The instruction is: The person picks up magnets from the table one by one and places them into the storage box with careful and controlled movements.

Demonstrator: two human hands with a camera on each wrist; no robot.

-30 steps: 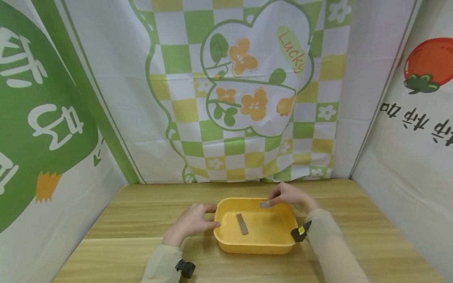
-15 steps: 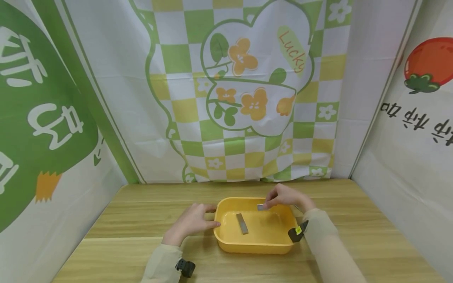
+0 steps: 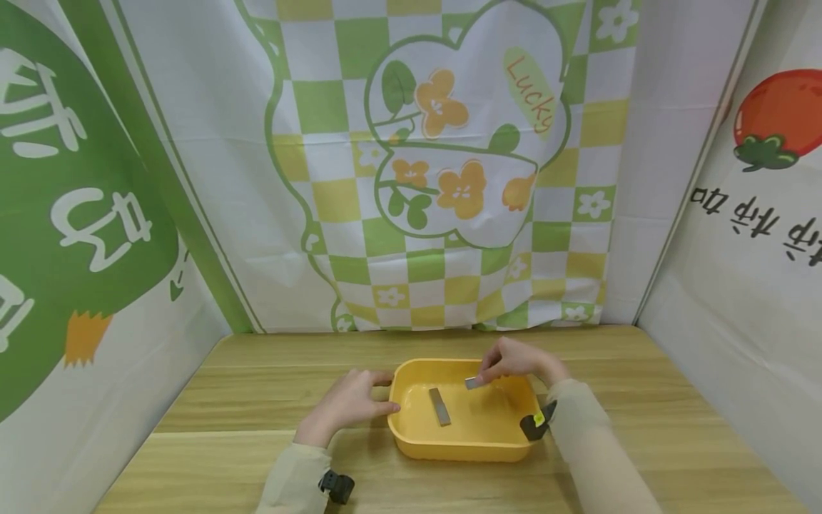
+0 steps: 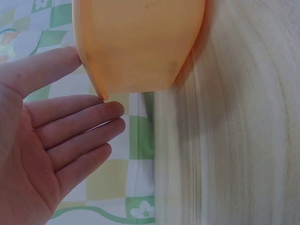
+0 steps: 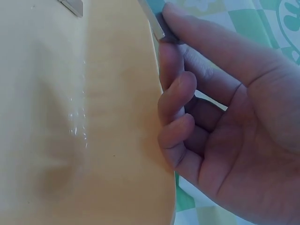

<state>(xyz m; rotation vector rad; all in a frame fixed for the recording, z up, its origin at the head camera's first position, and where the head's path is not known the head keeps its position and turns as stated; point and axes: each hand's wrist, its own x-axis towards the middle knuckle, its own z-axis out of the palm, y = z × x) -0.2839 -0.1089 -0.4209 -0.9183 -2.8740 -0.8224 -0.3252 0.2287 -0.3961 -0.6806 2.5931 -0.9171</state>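
Note:
A yellow plastic basin (image 3: 465, 452) stands on the wooden table. My left hand (image 3: 349, 400) is at its left end, thumb and forefinger touching the rim; in the left wrist view the other fingers extend straight beside the basin (image 4: 136, 47). Over the back right part of the basin, my right hand (image 3: 519, 358) pinches a small flat grey metal bar (image 3: 472, 383) between thumb and forefinger. The remaining fingers curl toward the palm in the right wrist view. A second grey metal bar (image 3: 439, 407) lies on the basin floor, left of centre.
The wooden tabletop (image 3: 237, 400) extends around the basin. Behind it hangs a green-and-white checked cloth (image 3: 359, 257), with printed cloth walls on both sides. Each wrist wears a black strap device (image 3: 337, 487).
My right hand has shifted slightly left and down toward the viewer, bringing the pinched metal bar further over the basin. The left hand, basin and lying bar stay put.

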